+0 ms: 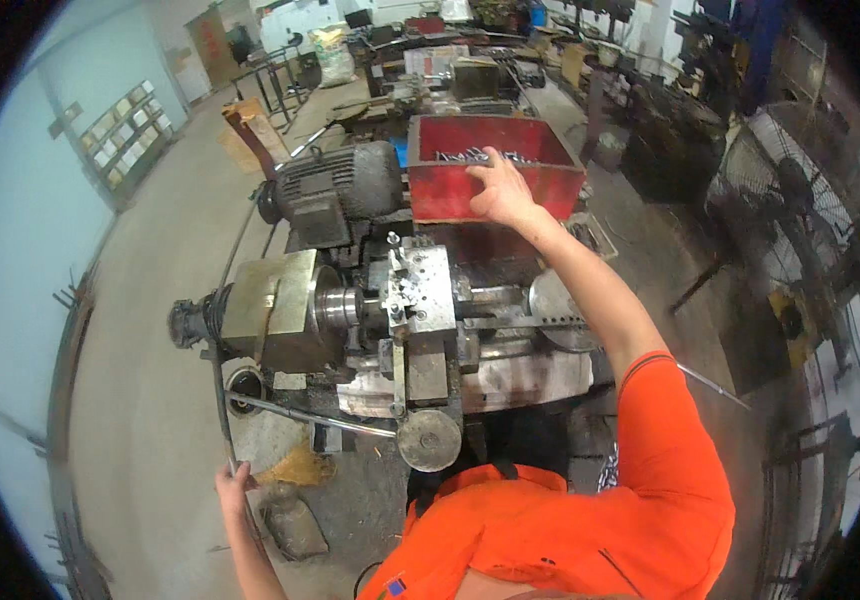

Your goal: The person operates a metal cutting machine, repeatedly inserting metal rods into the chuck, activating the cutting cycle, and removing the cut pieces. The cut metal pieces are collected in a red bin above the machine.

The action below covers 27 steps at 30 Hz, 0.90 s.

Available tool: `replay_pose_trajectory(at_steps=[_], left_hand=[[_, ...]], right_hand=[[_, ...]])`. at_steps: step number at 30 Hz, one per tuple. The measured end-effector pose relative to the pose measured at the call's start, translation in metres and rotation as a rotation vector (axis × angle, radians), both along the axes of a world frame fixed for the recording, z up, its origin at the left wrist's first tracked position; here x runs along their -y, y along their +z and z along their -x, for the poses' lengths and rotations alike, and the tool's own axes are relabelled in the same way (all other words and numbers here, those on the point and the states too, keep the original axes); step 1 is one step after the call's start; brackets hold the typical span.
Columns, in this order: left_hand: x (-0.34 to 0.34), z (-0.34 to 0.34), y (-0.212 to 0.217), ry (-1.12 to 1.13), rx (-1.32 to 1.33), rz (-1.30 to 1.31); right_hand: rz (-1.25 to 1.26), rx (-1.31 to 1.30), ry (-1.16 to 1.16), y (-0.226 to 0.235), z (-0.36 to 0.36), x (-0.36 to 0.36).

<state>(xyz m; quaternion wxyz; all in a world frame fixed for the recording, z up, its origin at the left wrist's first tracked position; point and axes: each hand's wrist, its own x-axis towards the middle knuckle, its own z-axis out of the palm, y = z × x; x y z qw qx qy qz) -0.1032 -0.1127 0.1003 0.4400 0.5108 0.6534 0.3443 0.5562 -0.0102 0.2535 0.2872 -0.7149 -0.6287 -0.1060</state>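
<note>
My right hand (pixel 503 192) reaches over the near rim of a red metal box (pixel 495 135), its fingers stretched and apart. Small grey metal pieces (pixel 460 156) lie inside the box, partly hidden behind that rim. Low on the left, my left hand (pixel 234 482) is closed around the lower end of a long dark lever (pixel 223 405). Between my arms stands a small lathe-like machine with a boxy headstock (pixel 270 305), a round spindle (pixel 338 307) and a pale metal tool block (pixel 423 288). A shiny bar (pixel 315 413) runs to a round disc (pixel 430 440) near my body.
A ribbed electric motor (pixel 345 182) sits behind the headstock, left of the box. On the right are a large caged fan (pixel 780 175) and a round plate (pixel 562 308). A grey lump (pixel 293 525) and yellowish cloth (pixel 297 468) lie below the machine. More machinery stands farther back.
</note>
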Motion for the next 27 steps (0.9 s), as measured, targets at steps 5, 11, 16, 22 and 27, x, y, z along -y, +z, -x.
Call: replay_pose_trajectory(at_steps=[5,11,16,22,27], left_hand=[[-0.013,0.008,0.015,-0.161,-0.195,0.111],[-0.049,0.042,-0.012,-0.033,0.019,0.166],[-0.086,0.080,-0.050,0.074,0.072,0.327],[-0.090,0.089,-0.057,0.073,0.199,0.307],[-0.064,0.060,-0.038,-0.037,0.180,0.300]], right_hand=[[-0.001,-0.143,0.024,-0.054,-0.027,0.099],[0.133,-0.474,-0.146,-0.130,-0.063,0.288],[0.256,-0.266,-0.703,-0.217,-0.103,0.439],[1.018,-0.252,-0.748,-0.313,-0.111,0.493],[1.054,-0.488,-0.980,-0.312,-0.102,0.456]])
